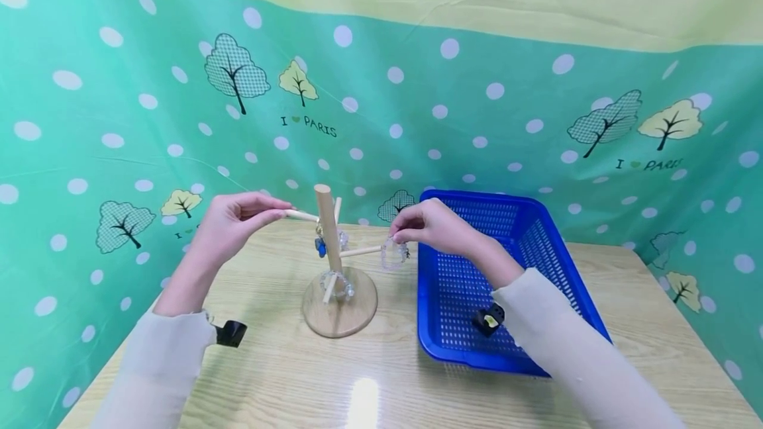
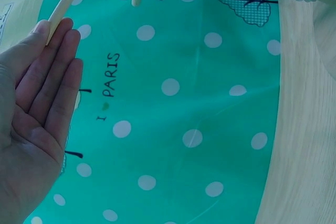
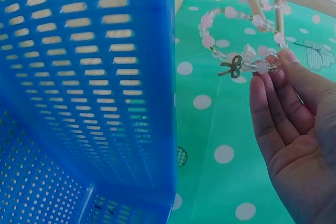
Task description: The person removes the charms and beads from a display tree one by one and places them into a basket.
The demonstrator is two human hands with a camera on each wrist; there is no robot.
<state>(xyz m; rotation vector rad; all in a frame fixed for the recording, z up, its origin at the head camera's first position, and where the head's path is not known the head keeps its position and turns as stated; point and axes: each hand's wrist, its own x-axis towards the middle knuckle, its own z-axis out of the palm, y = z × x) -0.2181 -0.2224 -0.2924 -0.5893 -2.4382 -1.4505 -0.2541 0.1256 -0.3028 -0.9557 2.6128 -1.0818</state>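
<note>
A wooden peg stand with an upright post (image 1: 329, 234) and a round base (image 1: 363, 303) stands on the table. Thumb and fingertips of my left hand (image 1: 235, 224) pinch the end of its left peg (image 2: 67, 2). A keychain with a blue figure (image 1: 320, 247) hangs on that peg near the post. My right hand (image 1: 438, 227) pinches a bracelet of pink and clear beads (image 3: 207, 27) with a bow charm (image 3: 232, 67). This bracelet is at the tip of the right peg (image 1: 360, 251); whether the peg passes through it I cannot tell. Another beaded bracelet (image 1: 348, 290) circles the front peg.
A blue plastic basket (image 1: 424, 323) stands right of the stand, under my right forearm. More beads (image 1: 343, 241) show behind the post. A green dotted cloth (image 1: 369, 104) hangs behind the wooden table (image 1: 268, 376). Each wrist carries a black camera (image 1: 231, 333).
</note>
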